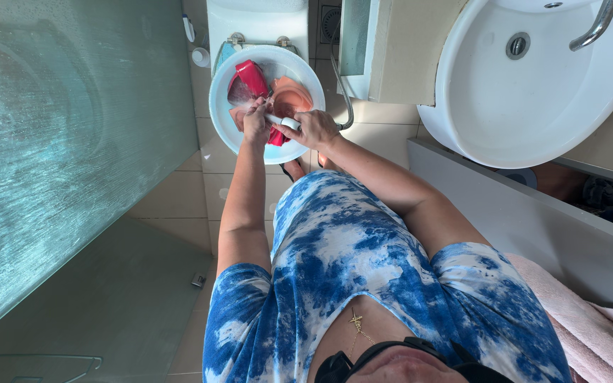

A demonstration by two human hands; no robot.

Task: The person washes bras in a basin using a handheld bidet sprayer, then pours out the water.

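So this was me hunched over the white basin (223, 106) on the tiled floor (172, 191), mid-scrub as far as I could judge. My left hand (255, 122) had its fingers bunched tight on the red cloth (252, 75), pinning it near the middle of the basin. My right hand (317, 129) was closed round a small white thing (289, 123), pressed right up against the same cloth. A brush or a bar of soap, honestly too small to tell.

The peach cloth (292, 98) lay just beside it in the basin, looking untouched, so I'd say that one was left to do. Nothing wrung out or hung anywhere in view.

Couldn't make out water or suds, and my hands hid the spot being worked. The frosted glass panel (72, 142) blurred whatever was behind it, and the round sink (533, 113) and pink towel (590, 333) were cut off at the edges.
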